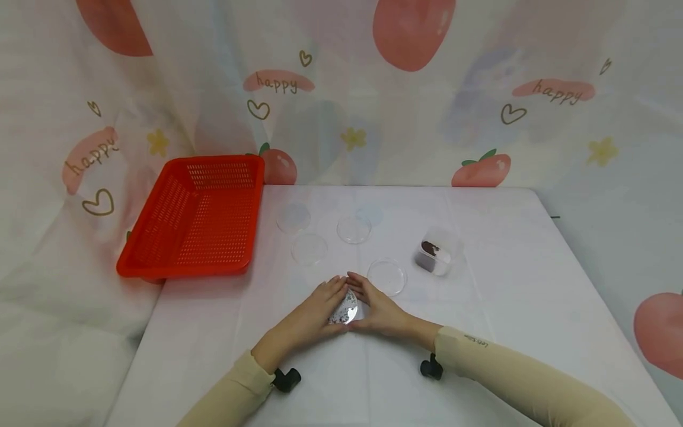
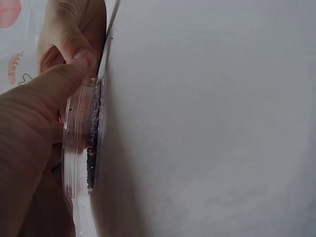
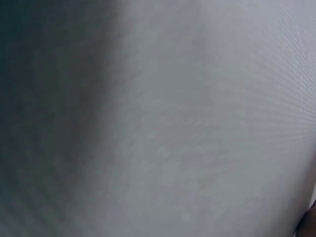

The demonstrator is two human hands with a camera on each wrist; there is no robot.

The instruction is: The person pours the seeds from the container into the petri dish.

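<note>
Both hands are around a clear petri dish (image 1: 344,308) low over the white table, near its middle. From the left side my left hand (image 1: 309,314) grips the dish, its fingers reaching over part of it. My right hand (image 1: 383,313) holds the opposite edge between thumb and fingers. Dark granules (image 2: 94,138) lie in a thin layer inside, seen edge-on in the left wrist view, where the two thumbs meet beside the rim. In the right wrist view there is mostly blurred white cloth, so the right fingertips are hidden there.
Several clear round dish pieces (image 1: 386,277) lie beyond the hands. A small clear tub (image 1: 434,256) with dark material stands to their right. At the back left, a red plastic basket (image 1: 242,261) sits over the table's edge. A printed curtain (image 1: 320,118) hangs behind.
</note>
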